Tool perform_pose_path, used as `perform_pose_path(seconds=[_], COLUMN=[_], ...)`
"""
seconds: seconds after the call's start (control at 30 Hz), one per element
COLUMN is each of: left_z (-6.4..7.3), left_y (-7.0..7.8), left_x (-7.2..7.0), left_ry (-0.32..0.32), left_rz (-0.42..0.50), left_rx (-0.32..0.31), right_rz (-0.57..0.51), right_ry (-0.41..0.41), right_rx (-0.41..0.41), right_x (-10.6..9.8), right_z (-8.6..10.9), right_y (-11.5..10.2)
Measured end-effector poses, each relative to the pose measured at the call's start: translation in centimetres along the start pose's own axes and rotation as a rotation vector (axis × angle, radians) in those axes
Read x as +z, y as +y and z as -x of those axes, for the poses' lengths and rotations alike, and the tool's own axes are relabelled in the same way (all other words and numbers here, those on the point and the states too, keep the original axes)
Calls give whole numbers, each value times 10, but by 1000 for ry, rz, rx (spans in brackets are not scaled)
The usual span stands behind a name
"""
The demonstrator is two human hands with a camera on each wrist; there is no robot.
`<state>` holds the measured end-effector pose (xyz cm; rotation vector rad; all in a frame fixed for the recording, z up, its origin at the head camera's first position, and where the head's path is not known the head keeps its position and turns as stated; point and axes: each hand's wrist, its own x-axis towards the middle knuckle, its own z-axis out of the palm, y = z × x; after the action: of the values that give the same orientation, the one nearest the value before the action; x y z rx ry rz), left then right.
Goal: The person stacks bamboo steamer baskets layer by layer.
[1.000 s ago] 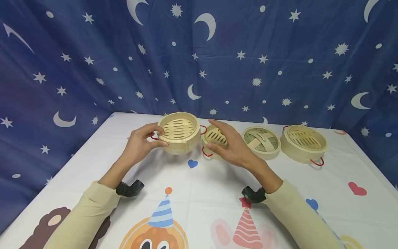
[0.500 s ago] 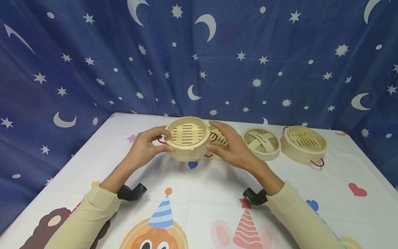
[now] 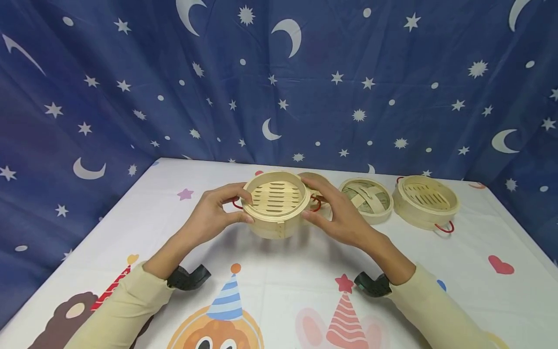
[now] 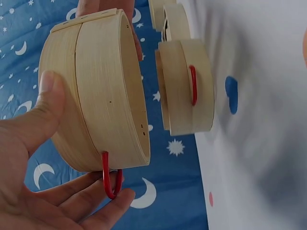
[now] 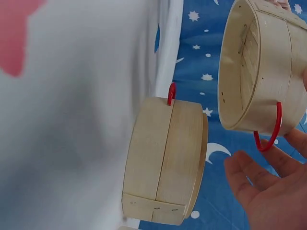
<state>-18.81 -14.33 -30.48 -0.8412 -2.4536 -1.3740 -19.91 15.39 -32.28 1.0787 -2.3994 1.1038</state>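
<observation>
1. Head view: holding a round bamboo steamer basket point(image 3: 279, 201) raised above the table, between left hand point(image 3: 218, 211) and right hand point(image 3: 342, 215), with slats visible inside the rim.
2. At the left hand, gripping the basket's side, with index finger over the rim and thumb on the near outer wall. At the right hand, pinching the opposite side between thumb and index finger.
3. Left wrist view: pressing a thumb point(image 4: 48, 91) against the wall, with other fingers spread beside a red handle point(image 4: 112, 184).
4. Right wrist view: showing an opposite handle point(image 5: 277, 127) near loosely bent fingers.
5. Showing a second basket point(image 4: 177, 96) on the table, apart from the held one; in the head view, partly hidden behind it and the right hand.
6. Farther right, showing a woven lid point(image 3: 368, 196) beside a third basket point(image 3: 425, 201).
7. Underneath, showing a printed white tablecloth point(image 3: 296, 276); behind, a blue curtain point(image 3: 331, 116) with moons and stars.
</observation>
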Motion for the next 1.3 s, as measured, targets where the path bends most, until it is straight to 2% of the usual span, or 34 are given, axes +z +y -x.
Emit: perform_pose_path(seconds=[0.33,0.53,0.97,1.17,1.3], left_z=[4,8,14,16,18], left_y=[1,2,10,13,15], left_x=[17,30,44,51,55], left_ry=[-16,-10,-45,-50,-60], left_rz=[36,40,55,60,75], left_rx=[41,64,99,145,140], right_rz=[-32,-57,-144,-147,-142], right_ry=[5,5,45,60,65], right_rx=[55,42,88,101,120], right_x=[-7,-11,-13,-16,-17], right_z=[20,34,61,72,76], right_y=[-6,-6,-10,-14,-15])
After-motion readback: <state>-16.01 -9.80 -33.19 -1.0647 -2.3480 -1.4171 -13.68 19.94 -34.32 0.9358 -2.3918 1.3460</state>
